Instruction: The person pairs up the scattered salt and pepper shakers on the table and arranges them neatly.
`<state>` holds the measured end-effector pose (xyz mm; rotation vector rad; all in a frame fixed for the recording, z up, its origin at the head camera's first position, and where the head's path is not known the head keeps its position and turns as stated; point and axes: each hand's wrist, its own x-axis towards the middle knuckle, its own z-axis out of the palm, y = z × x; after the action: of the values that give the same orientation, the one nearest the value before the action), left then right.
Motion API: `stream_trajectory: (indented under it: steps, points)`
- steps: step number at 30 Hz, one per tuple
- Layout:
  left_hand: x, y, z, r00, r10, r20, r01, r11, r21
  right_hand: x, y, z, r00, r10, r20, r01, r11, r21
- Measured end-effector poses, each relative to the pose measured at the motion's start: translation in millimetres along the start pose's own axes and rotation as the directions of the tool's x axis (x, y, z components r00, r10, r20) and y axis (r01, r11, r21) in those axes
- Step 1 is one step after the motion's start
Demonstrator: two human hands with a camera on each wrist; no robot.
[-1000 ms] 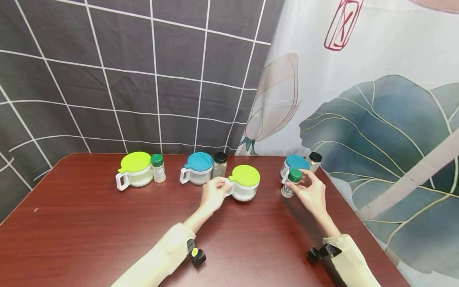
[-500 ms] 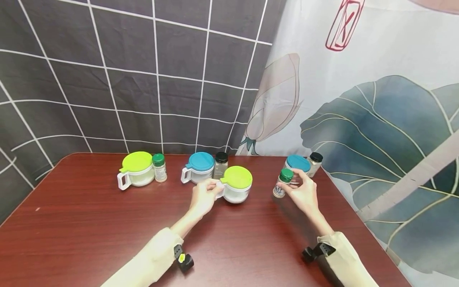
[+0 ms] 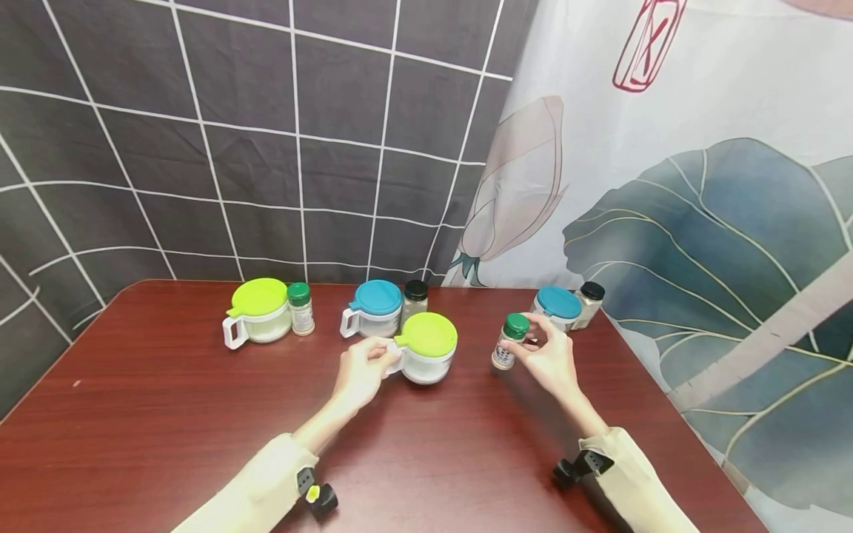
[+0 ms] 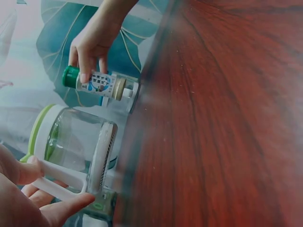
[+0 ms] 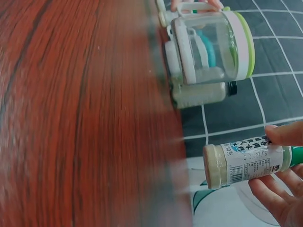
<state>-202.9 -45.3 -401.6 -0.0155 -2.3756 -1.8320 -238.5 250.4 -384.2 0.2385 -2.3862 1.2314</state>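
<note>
My left hand (image 3: 362,372) pinches the white handle of a clear seasoning jar (image 3: 427,363) with a lime-green lid. In the left wrist view the thumb and fingers close around that handle (image 4: 64,178). To the right, my right hand (image 3: 548,357) grips a small spice bottle (image 3: 504,349) with a green cap, thumb on one side and fingers on the other. The bottle's printed label (image 5: 253,158) shows in the right wrist view, and its base stands off the table there. Behind the held jar are a blue-lidded jar (image 3: 377,307) and a black-capped bottle (image 3: 415,297), partly covered.
At the left stand another lime-lidded jar (image 3: 260,311) and a green-capped bottle (image 3: 301,309). Behind my right hand are a second blue-lidded jar (image 3: 558,305) and black-capped bottle (image 3: 588,305). Cloth (image 3: 346,170) hangs beyond the back edge of the reddish-brown table (image 3: 166,414).
Both hands have moved left and slightly nearer, carrying the lime-lidded jar and the green-capped spice bottle. The bottle has come away from the blue-lidded jar at the right.
</note>
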Motion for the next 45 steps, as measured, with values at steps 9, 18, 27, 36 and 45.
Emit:
stream_trajectory:
  steps: [9,18,27,36,45]
  points:
    - [-10.3,-7.8,-20.0,0.998,-0.062,-0.015,0.061,0.997,-0.038,-2.4,-8,13,0.997,0.043,0.066,-0.048,0.996,0.07]
    - [-19.7,-11.1,-40.7,0.996,-0.077,-0.04,0.075,0.996,-0.04,-12.1,-54,20,0.994,0.012,0.112,-0.024,0.994,0.105]
    - [-31.3,-10.8,-57.1,0.996,-0.071,-0.06,0.067,0.995,-0.072,-16.1,-63,33,0.985,-0.019,0.169,-0.006,0.989,0.147]
    - [-38.2,-12.0,-71.5,0.992,-0.103,-0.072,0.097,0.992,-0.084,-21.0,-73,45,0.978,-0.032,0.204,0.002,0.989,0.148]
    - [-42.6,-12.8,-81.1,0.989,-0.102,-0.102,0.095,0.992,-0.077,-20.8,-80,61,0.972,-0.059,0.229,0.016,0.983,0.185]
